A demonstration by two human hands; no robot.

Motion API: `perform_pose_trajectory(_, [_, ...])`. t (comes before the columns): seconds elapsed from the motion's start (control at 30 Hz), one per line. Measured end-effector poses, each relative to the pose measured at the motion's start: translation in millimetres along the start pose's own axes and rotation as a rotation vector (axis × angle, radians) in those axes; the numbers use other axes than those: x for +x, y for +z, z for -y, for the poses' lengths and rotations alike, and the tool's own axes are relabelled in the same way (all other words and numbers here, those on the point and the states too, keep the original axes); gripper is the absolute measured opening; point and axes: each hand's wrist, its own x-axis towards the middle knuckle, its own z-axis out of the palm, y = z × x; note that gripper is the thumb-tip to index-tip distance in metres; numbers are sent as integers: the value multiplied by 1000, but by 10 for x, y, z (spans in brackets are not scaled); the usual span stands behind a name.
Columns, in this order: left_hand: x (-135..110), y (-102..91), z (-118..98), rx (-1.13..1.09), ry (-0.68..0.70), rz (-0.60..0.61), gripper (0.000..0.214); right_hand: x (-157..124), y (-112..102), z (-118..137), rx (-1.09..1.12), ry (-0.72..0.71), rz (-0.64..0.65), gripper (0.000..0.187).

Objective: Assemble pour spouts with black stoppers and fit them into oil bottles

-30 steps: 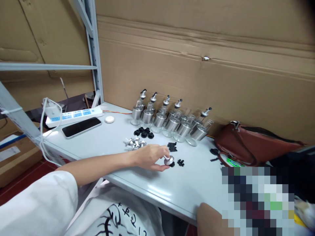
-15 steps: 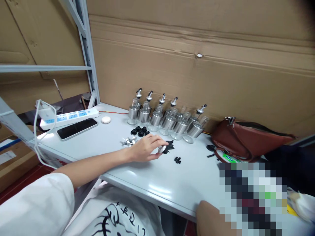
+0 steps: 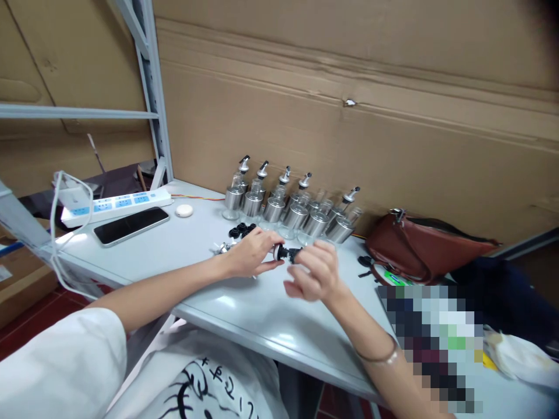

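Observation:
My left hand is closed on a bottle pourer's silver cap, its black ribbed stopper pointing right. Close by on the right is my right hand, slightly blurred, with fingers curled in; whatever they may hold is hidden. Black lever-like pieces show between the hands, partly covered. Behind my left hand lie several black round rubber pieces and a small heap of silver spout parts. At the back, glass bottles with steel sleeves stand in rows, several topped with silver pourers.
On the left are a phone, a power strip with a white cable, and a round white case. A brown leather bag sits at the right. Cardboard walls the back; a metal shelf post rises at left.
My right hand has come up from the lower right to beside my left. The piece in my left hand now shows its black stopper facing right. The view has shifted slightly.

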Motion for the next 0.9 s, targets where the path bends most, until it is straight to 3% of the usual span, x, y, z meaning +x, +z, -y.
perform_pose_trajectory(0.07, [-4, 8, 31, -14, -54, -20, 30, 191, 32, -1, -215, -257, 322, 13])
perform_pose_trajectory(0.13, [-12, 22, 67, -59, -135, -22, 33, 323, 52, -33, -523, -705, 642, 15])
perform_pose_trajectory(0.17, [-15, 28, 84, -92, -166, -13, 34, 363, 55, -54, -664, -931, 722, 15])
perform_pose_trajectory(0.23, [-18, 30, 106, -153, -192, 13, 34, 401, 51, -93, -850, -1254, 707, 17])
perform_pose_trajectory(0.3, [-16, 24, 111, -188, -182, 32, 33, 404, 40, -118, -939, -1407, 629, 21])
perform_pose_trajectory(0.4, [-17, 20, 107, -197, -142, 34, 33, 381, 32, -141, -1013, -1428, 610, 26])
perform_pose_trajectory(0.6, [-14, 0, 177, -108, -75, 53, 43, 315, 44, -200, -1055, -1275, 735, 26])
perform_pose_trajectory(0.67, [7, -43, 208, -66, -59, 62, 46, 320, 30, -185, -1027, -1271, 711, 22])
perform_pose_trajectory(0.9, [44, -104, 231, 48, 9, 52, 24, 348, -15, -119, -979, -1291, 567, 9])
